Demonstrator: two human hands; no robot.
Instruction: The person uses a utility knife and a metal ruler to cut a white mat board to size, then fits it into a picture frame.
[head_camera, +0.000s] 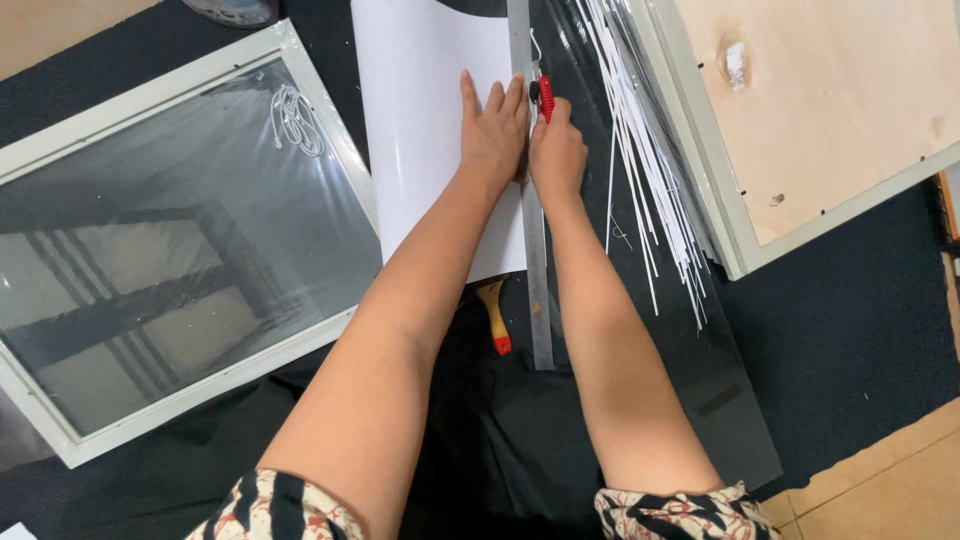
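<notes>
Beside the glazed frame (160, 250), the left hand (492, 130) presses flat, fingers spread, on the white sheet (420, 140) and steel ruler (535, 250), which must stay pinned while the right hand (556, 150), its grip closed around the red cutter (545, 98), hugs the ruler's edge.

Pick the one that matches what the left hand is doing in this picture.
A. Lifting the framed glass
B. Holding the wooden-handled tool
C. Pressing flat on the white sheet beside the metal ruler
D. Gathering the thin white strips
C: the left hand lies palm down on the white sheet, against the metal ruler, while the right hand grips a red cutter.
</notes>
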